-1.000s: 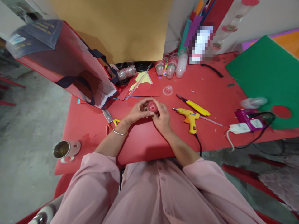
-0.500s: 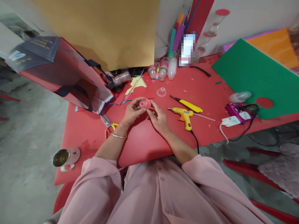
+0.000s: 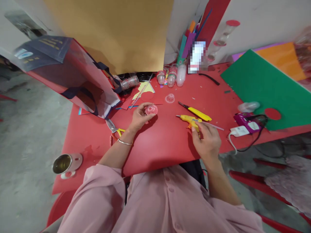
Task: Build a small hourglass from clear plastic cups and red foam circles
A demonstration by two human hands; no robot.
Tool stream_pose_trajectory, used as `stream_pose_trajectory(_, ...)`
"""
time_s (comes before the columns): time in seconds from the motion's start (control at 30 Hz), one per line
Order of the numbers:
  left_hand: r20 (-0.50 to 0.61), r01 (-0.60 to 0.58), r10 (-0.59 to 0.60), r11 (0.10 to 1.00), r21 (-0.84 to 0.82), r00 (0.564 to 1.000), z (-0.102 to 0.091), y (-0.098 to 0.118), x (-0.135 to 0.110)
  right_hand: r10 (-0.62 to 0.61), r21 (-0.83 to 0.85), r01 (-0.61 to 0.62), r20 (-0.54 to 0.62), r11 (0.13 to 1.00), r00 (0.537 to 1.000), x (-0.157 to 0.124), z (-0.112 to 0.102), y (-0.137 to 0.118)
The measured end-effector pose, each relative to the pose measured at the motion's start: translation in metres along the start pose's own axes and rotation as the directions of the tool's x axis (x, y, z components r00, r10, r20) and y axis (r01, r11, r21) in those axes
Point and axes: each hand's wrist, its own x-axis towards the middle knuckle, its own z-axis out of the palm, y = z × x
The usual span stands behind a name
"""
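Note:
My left hand (image 3: 141,118) is closed on the edge of a small clear plastic dome lid (image 3: 152,110), thumb in front and fingers behind, above the table. My right hand (image 3: 207,139) is at the yellow hot glue gun (image 3: 190,121), thumb and fingers closed around its handle and covering most of it. The gun lies on the table, its nozzle towards the left, with a clear glue stick (image 3: 216,125) coming out of its back. A second clear lid (image 3: 169,98) lies beyond my hands. A yellow box cutter (image 3: 199,113) lies just behind the gun, blade out.
Scissors (image 3: 113,127) and a mug of drink (image 3: 68,163) are on the left of the red table (image 3: 155,149). A large bag (image 3: 73,77) stands behind them. Clear plastic containers (image 3: 171,79) stand at the back. On the right are a purple power adapter (image 3: 247,122) and green board (image 3: 264,87).
My right hand has left the lid and moved right to the glue gun's handle. My left hand keeps the lid in nearly the same place. The view has shifted slightly.

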Motion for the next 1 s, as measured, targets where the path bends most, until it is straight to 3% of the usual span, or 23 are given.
stream_pose_trajectory(0.13, -0.016, -0.034, 0.034, 0.999, 0.015, 0.999, 0.0, 0.0, 0.001, 0.14, -0.085, -0.135, 0.056, 0.987, 0.989, -0.005, 0.002, 0.011)
stream_pose_trajectory(0.27, -0.016, -0.022, 0.023, 0.996, 0.085, 1.0, 0.001, 0.0, -0.001, 0.273, -0.152, -0.247, 0.191, 0.957, 0.943, -0.008, 0.006, 0.01)
stream_pose_trajectory(0.43, -0.028, -0.109, 0.118, 0.97, 0.216, 0.993, 0.003, 0.001, -0.001, 0.319, -0.167, -0.285, 0.243, 0.944, 0.916, -0.006, 0.011, 0.015)
stream_pose_trajectory(0.63, 0.037, -0.067, 0.06, 0.975, 0.213, 0.997, 0.006, 0.009, -0.006, 0.453, -0.144, -0.429, 0.297, 0.891, 0.84, -0.002, 0.008, 0.017)
stream_pose_trajectory(0.83, 0.146, -0.185, 0.144, 0.925, 0.332, 0.979, 0.006, 0.017, -0.006, 0.502, 0.039, -0.554, 0.373, 0.832, 0.78, -0.007, 0.006, 0.029)
stream_pose_trajectory(1.0, 0.191, -0.21, 0.145, 0.9, 0.383, 0.971, 0.006, 0.016, -0.005, 0.436, 0.233, -0.563, 0.429, 0.793, 0.791, -0.016, 0.011, 0.039)
